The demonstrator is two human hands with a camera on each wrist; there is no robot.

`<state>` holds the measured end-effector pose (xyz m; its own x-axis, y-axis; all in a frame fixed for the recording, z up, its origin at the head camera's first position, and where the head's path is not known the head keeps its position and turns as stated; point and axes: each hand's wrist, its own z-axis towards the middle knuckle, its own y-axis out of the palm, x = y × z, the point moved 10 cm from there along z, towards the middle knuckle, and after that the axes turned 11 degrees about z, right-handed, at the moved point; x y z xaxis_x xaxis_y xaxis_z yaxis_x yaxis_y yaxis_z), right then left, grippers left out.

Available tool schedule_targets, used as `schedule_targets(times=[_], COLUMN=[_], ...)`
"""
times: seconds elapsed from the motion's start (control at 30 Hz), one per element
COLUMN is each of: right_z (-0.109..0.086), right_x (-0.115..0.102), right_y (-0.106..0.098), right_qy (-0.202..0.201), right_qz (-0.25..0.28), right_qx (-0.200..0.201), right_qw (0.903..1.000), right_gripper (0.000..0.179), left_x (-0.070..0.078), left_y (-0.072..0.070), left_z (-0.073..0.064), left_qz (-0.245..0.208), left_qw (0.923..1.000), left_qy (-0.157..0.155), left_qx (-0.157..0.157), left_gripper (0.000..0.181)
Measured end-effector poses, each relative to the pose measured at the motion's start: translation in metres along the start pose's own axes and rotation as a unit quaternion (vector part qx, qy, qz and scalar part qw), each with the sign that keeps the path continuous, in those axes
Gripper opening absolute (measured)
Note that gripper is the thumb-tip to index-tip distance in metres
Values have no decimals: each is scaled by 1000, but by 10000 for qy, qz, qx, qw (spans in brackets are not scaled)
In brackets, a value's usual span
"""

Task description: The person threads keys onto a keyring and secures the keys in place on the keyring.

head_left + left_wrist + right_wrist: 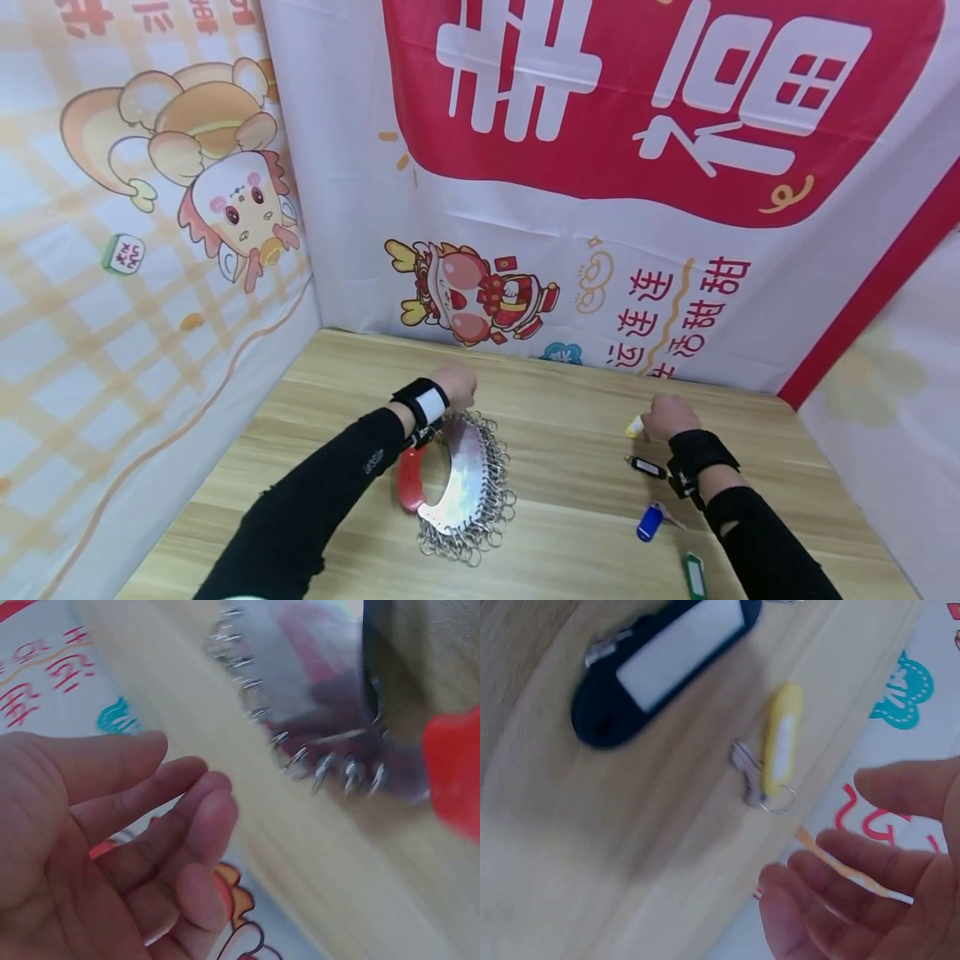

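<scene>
1 yellow tag point(635, 427) lies far right on the counter point(570, 517), with a black tag point(647, 467), a blue tag point(649, 522) and a green tag point(695, 577) in a row nearer. The right hand point(670, 417) is just beside the yellow tag, its fingers point(787, 915) loosely curved, parted and holding nothing. Further left lies the plate point(467, 475), fringed with rings point(465, 546); the left hand point(455, 386) is at its far end, fingers half open and empty. Because the yellow tag lies flat, a pinch could slip off it; its loose key point(748, 772) could swing and snag if lifted. The crowded rings might tangle, and tugging 1 could drag the plate askew.
</scene>
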<state>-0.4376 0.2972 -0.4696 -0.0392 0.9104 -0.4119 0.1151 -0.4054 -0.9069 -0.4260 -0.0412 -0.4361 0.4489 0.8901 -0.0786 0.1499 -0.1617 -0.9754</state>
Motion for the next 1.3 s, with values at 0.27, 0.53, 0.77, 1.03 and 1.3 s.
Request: schedule_targets(times=[0.27,0.53,0.77,1.03,1.3], right_z=[2,11,7,20,20], right_x=[11,11,13,39,37], right_y=[10,25,17,24,23], right_qy=[653,771,854,1241,1106], right_qz=[433,370,366,229,256], right_qx=[132,-94,388,801,789], right_qw=[9968,9963,9949,9888,9904], right_gripper=[35,47,40,18,14], left_x=[2,1,8,16,25], left_y=[47,48,45,44,40], left_z=[50,45,45,44,43], left_qz=[43,117,279,323,607], left_qw=[9979,9912,9868,9860,9888], left_qy=[-583,-1185,-1451,-1362,-857], left_qx=[285,575,670,901,1056], left_gripper=[30,17,24,23,36])
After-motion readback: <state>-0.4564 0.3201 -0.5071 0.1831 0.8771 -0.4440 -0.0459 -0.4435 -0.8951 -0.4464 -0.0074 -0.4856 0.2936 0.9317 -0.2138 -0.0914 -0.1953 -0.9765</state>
